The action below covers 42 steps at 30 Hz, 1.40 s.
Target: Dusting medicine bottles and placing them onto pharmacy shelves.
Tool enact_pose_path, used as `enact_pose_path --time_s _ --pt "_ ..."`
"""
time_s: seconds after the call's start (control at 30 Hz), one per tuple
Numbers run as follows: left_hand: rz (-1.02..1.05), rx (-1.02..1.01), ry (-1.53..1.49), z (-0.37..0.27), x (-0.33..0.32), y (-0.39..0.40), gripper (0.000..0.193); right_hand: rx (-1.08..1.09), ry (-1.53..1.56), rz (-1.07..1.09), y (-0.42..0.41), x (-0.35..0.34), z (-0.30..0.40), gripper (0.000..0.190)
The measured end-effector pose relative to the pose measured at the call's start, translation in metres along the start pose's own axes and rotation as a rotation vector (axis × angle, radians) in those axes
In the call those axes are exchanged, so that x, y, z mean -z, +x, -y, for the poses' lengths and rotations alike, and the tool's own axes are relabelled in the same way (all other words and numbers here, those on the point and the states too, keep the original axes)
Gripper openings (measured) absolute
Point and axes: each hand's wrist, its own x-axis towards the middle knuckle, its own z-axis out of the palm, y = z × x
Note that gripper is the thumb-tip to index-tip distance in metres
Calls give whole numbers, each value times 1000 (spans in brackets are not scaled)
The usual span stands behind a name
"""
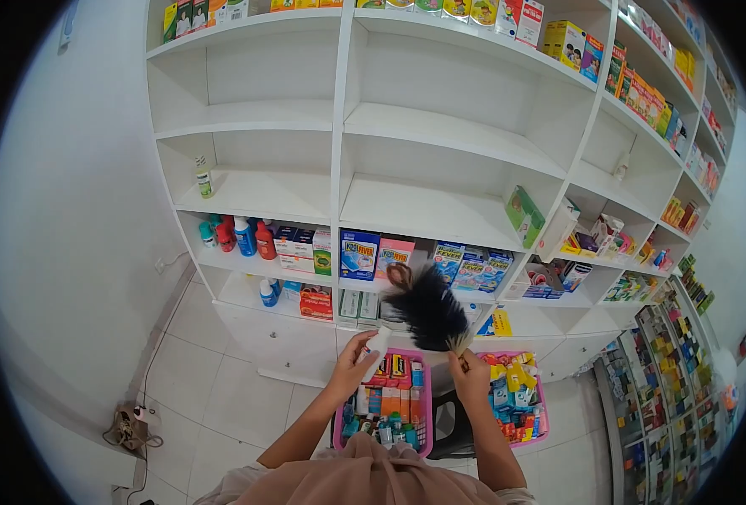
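In my left hand is a small white bottle, tilted, with writing on its side. My right hand grips the handle end of a black feather duster, whose bristles point up and to the left. Below my hands stands a pink plastic basket packed with small boxes and bottles. A second pink basket, right of my right forearm, holds more boxes and packets. White shelving rises before me; the duster hides part of its lower row.
Fever-patch boxes and bottles fill lower shelves. A green mouthwash bottle and a green box stand above them. At right is a glass display case. A black stool stands between the baskets; a brown bag lies left.
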Motion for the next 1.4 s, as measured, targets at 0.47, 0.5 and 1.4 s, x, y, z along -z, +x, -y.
enact_pose_path --time_s 0.47,0.5,1.4 --pt "-30 -179 344 -2 6 1 45 277 -118 2 -5 8 5 26" --pt "-55 -209 330 -9 2 1 46 203 -151 -36 -4 7 6 26" --pt "-30 -221 345 -8 6 5 48 168 -154 29 -16 18 -5 25"
